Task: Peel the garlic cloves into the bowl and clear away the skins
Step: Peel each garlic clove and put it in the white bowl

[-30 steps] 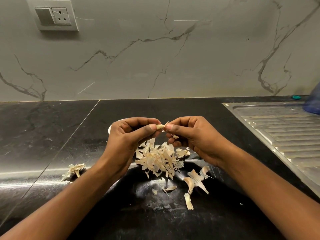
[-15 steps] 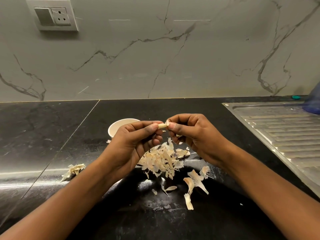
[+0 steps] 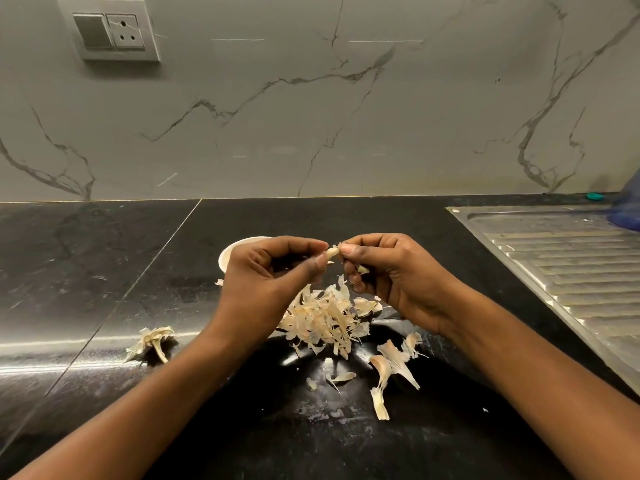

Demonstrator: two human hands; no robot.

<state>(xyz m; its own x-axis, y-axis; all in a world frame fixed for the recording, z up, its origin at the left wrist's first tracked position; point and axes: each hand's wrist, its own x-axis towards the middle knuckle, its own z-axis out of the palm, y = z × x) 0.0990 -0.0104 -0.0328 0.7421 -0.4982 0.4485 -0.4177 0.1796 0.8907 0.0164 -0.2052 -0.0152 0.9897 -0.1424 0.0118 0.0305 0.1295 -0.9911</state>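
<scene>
Both hands meet above the black counter. My left hand (image 3: 270, 275) pinches a small pale garlic clove (image 3: 331, 252) between thumb and forefinger. My right hand (image 3: 391, 271) pinches the papery skin at the clove's tip, and a second pale bit (image 3: 362, 269) shows inside its curled fingers. A white bowl (image 3: 231, 251) stands just behind my left hand, mostly hidden by it. A heap of garlic skins (image 3: 325, 318) lies on the counter under the hands, and looser skins (image 3: 388, 368) lie nearer to me on the right.
A dried garlic stem with skin (image 3: 152, 342) lies to the left on the counter (image 3: 104, 271). A steel sink drainboard (image 3: 568, 265) fills the right side, with a blue object (image 3: 628, 206) at its far corner. A marble wall with a switch socket (image 3: 110, 31) rises behind.
Both hands have lifted slightly and shifted right, uncovering part of the white bowl behind my left hand. The clove stays pinched between them.
</scene>
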